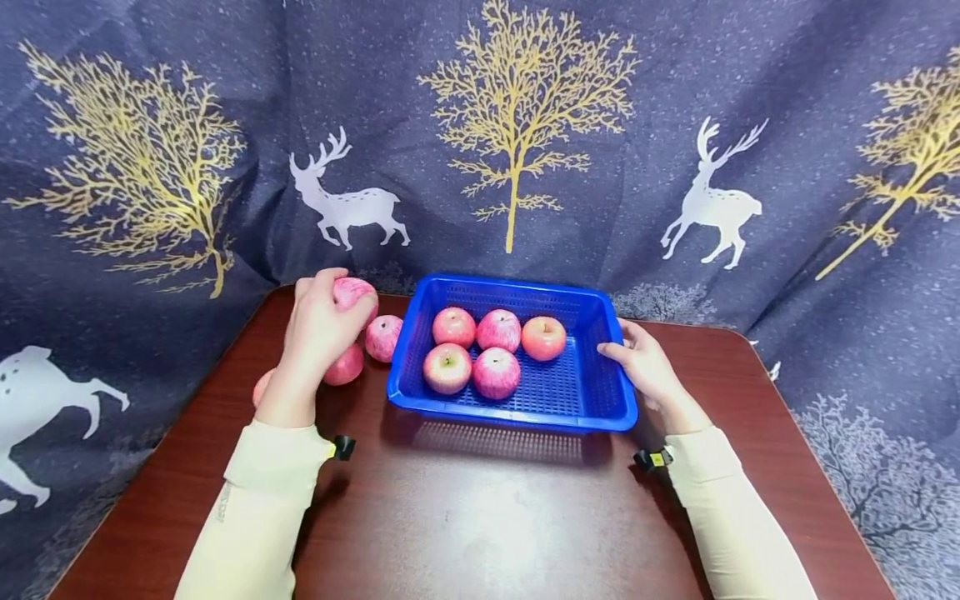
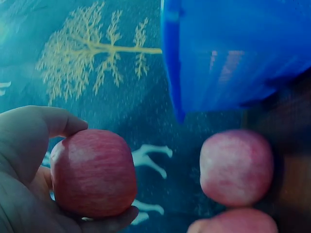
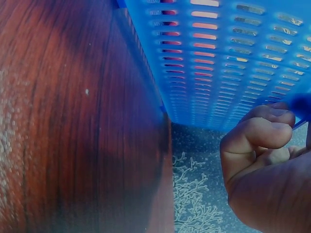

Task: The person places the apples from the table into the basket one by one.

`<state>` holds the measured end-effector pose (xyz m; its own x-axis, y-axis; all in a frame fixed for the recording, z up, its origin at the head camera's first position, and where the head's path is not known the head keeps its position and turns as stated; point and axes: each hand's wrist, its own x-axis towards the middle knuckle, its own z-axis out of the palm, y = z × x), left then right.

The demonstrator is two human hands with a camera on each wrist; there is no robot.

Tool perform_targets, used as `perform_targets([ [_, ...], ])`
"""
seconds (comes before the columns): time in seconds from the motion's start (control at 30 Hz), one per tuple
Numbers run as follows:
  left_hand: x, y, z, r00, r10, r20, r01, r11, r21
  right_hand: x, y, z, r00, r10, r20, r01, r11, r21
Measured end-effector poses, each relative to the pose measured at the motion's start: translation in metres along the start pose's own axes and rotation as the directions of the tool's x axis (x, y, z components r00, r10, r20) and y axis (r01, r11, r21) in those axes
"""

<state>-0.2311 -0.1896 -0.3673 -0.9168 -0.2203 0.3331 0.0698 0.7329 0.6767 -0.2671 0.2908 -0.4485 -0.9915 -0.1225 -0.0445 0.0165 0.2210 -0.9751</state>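
Note:
My left hand (image 1: 318,325) grips a red apple (image 1: 352,293) at the left of the head view; in the left wrist view this apple (image 2: 95,172) sits between thumb and fingers, apart from the basket. Close by on the table are an apple (image 1: 384,338) beside the basket's left wall, another (image 1: 345,365) below the hand, and one (image 1: 262,387) partly hidden by the forearm. A blue plastic basket (image 1: 480,410) holds several apples, such as this one (image 1: 497,372), grouped to its left. On its right rim my right hand (image 1: 647,367) has its fingers curled, also visible in the right wrist view (image 3: 265,150).
The brown wooden table (image 1: 480,525) carries everything. Behind it hangs a dark blue cloth (image 1: 465,208) with golden trees and white deer, close to the table's back edge. The basket's right part shows a bare slotted floor (image 1: 558,396).

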Motion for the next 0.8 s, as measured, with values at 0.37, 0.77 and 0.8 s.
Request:
perform_targets([
  [0.37, 0.0, 0.038, 0.021, 0.995, 0.068, 0.076, -0.074, 0.994, 0.074, 0.0, 0.001, 0.0, 1.0, -0.014, -0.002, 0.014, 1.0, 0.008],
  [0.77, -0.012, 0.072, 0.057, 0.966, 0.157, 0.206, -0.18, 0.979, 0.097, -0.001, -0.002, 0.001, 1.0, -0.005, 0.013, 0.005, 1.0, 0.009],
  [0.8, -0.013, 0.075, 0.059, 0.962, 0.156, 0.222, -0.182, 0.978, 0.102, -0.001, -0.002, 0.001, 1.0, -0.005, 0.011, 0.005, 1.0, 0.009],
])
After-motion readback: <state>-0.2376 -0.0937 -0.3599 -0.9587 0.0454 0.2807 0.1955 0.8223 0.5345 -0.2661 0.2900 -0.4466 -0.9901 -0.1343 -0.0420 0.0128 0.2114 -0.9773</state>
